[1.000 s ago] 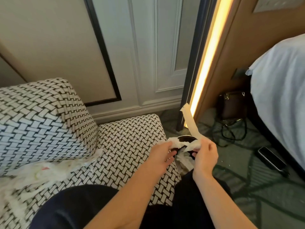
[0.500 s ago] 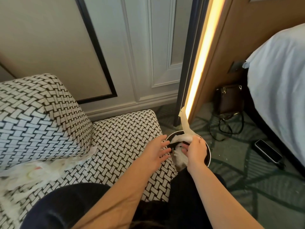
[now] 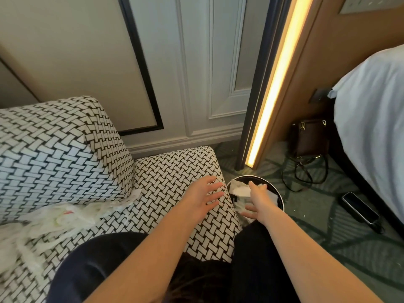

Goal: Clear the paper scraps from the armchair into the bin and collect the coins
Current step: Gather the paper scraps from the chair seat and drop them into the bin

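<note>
Paper scraps (image 3: 242, 190) half hidden under right hand (image 3: 259, 199).

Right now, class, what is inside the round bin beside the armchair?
The bin holds crumpled white paper scraps. The right hand hangs open over them, hiding part of the inside; the bottom cannot be seen.

Bin (image 3: 281, 199) right of armchair (image 3: 175, 171); scraps (image 3: 61, 217) apparently on its seat.

No legible txt, labels, brands or nos. anywhere in view, incl. on the paper scraps (image 3: 65, 217).
</note>
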